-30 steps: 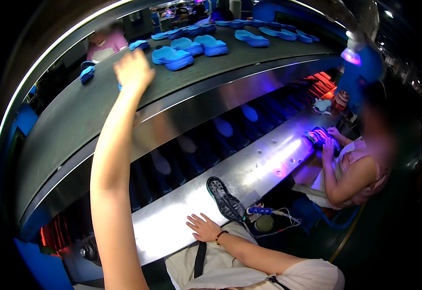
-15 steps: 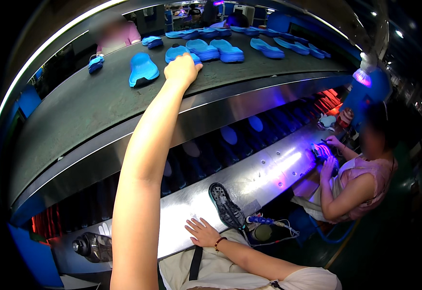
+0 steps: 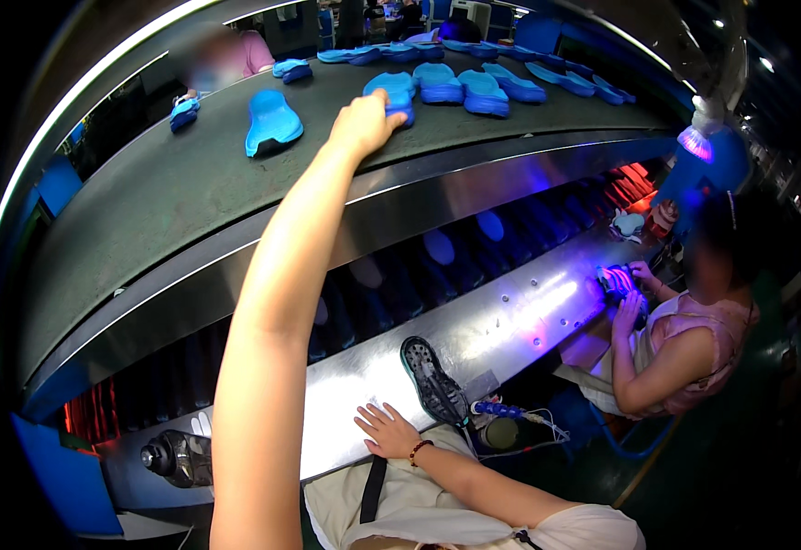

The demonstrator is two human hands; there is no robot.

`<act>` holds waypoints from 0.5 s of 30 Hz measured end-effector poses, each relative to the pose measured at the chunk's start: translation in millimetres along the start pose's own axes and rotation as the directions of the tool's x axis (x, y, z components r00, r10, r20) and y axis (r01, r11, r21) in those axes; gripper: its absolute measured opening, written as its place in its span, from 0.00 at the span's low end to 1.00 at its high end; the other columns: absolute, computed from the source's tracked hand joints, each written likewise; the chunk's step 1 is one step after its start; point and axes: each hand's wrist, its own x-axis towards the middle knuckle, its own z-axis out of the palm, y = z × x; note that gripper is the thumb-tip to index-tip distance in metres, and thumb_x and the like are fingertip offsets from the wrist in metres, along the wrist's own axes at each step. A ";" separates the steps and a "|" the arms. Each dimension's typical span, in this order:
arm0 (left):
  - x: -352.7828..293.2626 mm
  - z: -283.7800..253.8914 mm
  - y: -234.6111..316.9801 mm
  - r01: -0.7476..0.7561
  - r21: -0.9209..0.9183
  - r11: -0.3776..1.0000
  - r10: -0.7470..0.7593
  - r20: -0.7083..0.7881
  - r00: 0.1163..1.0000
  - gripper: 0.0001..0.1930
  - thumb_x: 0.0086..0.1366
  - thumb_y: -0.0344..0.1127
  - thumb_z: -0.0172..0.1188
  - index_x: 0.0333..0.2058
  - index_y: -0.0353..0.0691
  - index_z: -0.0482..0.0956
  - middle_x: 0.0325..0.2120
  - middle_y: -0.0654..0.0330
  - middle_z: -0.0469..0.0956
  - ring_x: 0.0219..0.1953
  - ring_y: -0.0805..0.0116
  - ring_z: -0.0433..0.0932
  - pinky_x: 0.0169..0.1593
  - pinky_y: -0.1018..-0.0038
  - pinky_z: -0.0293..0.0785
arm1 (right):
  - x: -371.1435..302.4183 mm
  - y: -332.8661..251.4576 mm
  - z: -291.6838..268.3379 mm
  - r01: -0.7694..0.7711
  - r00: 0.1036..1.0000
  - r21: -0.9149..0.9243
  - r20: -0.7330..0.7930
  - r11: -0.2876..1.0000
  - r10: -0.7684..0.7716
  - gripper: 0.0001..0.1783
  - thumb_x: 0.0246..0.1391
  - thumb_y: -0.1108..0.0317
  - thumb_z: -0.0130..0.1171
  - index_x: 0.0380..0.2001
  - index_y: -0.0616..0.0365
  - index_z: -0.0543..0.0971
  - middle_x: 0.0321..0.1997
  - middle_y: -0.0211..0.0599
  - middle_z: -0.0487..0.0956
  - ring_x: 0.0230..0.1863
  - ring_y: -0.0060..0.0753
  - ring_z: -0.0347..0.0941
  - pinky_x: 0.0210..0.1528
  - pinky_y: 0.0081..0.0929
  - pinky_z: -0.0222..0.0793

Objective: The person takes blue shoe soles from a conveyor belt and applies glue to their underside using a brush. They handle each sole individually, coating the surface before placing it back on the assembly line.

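Note:
My left hand (image 3: 362,126) reaches far over the dark conveyor belt (image 3: 171,211). Its fingers are closed at the near end of a blue shoe sole (image 3: 391,89), partly hiding it. Several more blue soles sit close together to the right, among them a neighbouring blue sole (image 3: 438,84). One blue sole (image 3: 272,121) lies apart, left of this hand. My right hand (image 3: 388,431), with a beaded bracelet, rests flat and open on the shiny metal bench (image 3: 345,385), holding nothing. Beside it lies a dark studded sole-shaped piece (image 3: 433,380).
A dark see-through bottle (image 3: 179,458) lies on the bench at left. The conveyor's metal edge (image 3: 400,197) runs above a dark lower shelf. At right a co-worker (image 3: 694,339) handles a shoe (image 3: 620,284) under purple light. A hanging lamp (image 3: 696,142) is at upper right.
My left hand has moved right with the blue sole. The neighbouring soles have also shifted right and now stand closer together. My right hand stays flat on the bench.

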 end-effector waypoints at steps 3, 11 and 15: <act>-8.8 -1.5 9.1 0.103 0.141 0.985 -0.104 0.003 0.995 0.21 0.53 0.47 0.56 0.39 0.36 0.69 0.35 0.46 0.75 0.39 0.49 0.73 0.42 0.61 0.69 | -0.4 -4.5 -4.3 -0.005 1.000 0.001 0.028 1.000 0.005 0.30 0.47 0.54 0.46 0.55 0.50 0.62 0.60 0.33 0.58 0.61 0.32 0.51 0.60 0.41 0.45; -19.0 -21.2 -31.1 0.354 0.262 0.898 -0.355 -0.048 0.934 0.23 0.55 0.46 0.55 0.43 0.35 0.66 0.39 0.45 0.73 0.42 0.47 0.72 0.45 0.60 0.69 | -3.7 1.0 -12.4 -0.055 0.998 -0.009 -0.025 0.998 0.055 0.29 0.48 0.54 0.46 0.54 0.50 0.62 0.61 0.34 0.57 0.61 0.32 0.51 0.61 0.40 0.44; -36.6 -37.9 -44.6 0.273 0.345 0.898 -0.272 -0.054 0.961 0.23 0.57 0.48 0.52 0.41 0.32 0.65 0.37 0.43 0.74 0.41 0.46 0.73 0.43 0.60 0.69 | -3.4 4.1 -8.4 -0.013 0.998 0.045 -0.057 0.999 0.016 0.28 0.50 0.55 0.45 0.55 0.52 0.61 0.61 0.35 0.56 0.62 0.34 0.49 0.62 0.39 0.42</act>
